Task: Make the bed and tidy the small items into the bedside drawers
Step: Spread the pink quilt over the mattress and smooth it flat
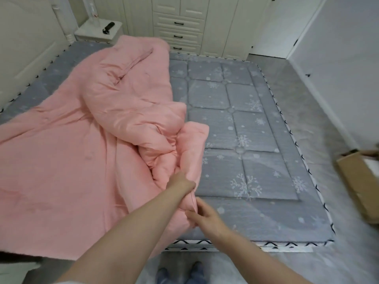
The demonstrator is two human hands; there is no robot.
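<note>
A pink quilt (86, 144) lies crumpled over the left half of the bed, bunched in a ridge down the middle. The grey snowflake-patterned mattress (246, 124) is bare on the right. My left hand (181, 181) grips a bunched fold of the quilt near the bed's near edge. My right hand (202, 214) pinches the same fold's hem just below the left hand. At the far left stands a white bedside table (98, 32) with a small black item (108, 27) and a clear bottle (93, 14) on top.
A cream wardrobe with drawers (180, 23) stands behind the bed. An open cardboard box (361, 181) sits on the floor at the right. The headboard (26, 44) runs along the left. My feet show at the bottom on grey floor.
</note>
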